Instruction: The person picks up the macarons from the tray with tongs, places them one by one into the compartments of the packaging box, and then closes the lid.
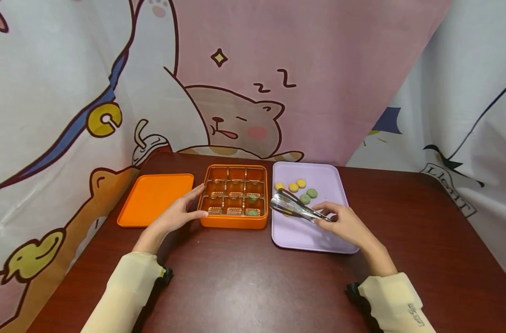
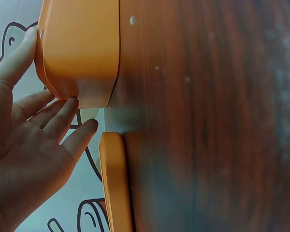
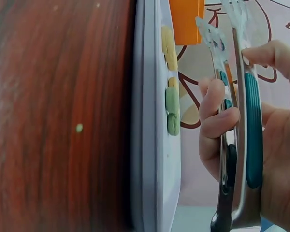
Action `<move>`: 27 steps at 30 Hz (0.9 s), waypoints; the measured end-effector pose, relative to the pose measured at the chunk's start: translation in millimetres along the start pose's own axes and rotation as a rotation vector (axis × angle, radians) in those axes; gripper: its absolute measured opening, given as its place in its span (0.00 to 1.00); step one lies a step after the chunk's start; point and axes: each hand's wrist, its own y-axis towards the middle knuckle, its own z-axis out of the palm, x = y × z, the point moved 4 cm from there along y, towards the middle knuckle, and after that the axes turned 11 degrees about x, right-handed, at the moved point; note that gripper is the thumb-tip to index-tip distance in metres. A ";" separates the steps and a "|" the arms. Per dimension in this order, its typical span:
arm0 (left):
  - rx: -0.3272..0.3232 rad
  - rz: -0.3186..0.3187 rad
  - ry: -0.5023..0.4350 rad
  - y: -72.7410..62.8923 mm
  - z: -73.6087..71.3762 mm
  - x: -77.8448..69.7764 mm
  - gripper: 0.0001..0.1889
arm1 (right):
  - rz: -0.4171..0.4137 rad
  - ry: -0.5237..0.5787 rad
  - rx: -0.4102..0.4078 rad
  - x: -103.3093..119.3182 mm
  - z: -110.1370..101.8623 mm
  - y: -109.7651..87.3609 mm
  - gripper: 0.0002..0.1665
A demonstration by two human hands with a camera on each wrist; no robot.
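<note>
My right hand [image 1: 345,225] grips metal serving tongs [image 3: 251,116] with teal handle inserts. The tongs' tips point left, over the left edge of a lilac tray [image 1: 307,240], and stand apart with nothing seen between them. On that tray lie several yellow cookies [image 1: 293,188] and two green cookies [image 1: 312,193]. Left of it stands an orange box [image 1: 234,223] with a clear divided insert. Two green pieces [image 1: 253,212] sit in its right column, one in the middle row, one in the front. My left hand [image 1: 175,215] touches the box's left side, fingers loosely extended, thumb at the rim.
A flat orange lid [image 1: 155,199] lies left of the box, behind my left forearm. The dark wooden table [image 1: 236,277] ends at a printed cloth [image 1: 319,92] hanging behind it. A small green crumb [image 3: 79,128] shows beside the tray in the right wrist view.
</note>
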 end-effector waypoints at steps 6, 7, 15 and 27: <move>-0.001 0.001 -0.011 0.1 0.1 -0.7 0.43 | -0.014 0.001 -0.004 -3.4 -1.8 -5.2 0.17; -0.001 0.002 -0.011 0.1 0.2 -0.8 0.43 | -0.017 -0.007 -0.007 -4.2 -2.1 -6.0 0.16; -0.001 0.006 -0.007 0.3 -0.4 0.4 0.43 | -0.027 -0.043 0.003 -13.4 -2.4 -10.4 0.18; 0.005 0.016 -0.015 -0.6 -0.6 -1.1 0.43 | 0.008 -0.015 0.029 -26.9 -0.9 -15.6 0.20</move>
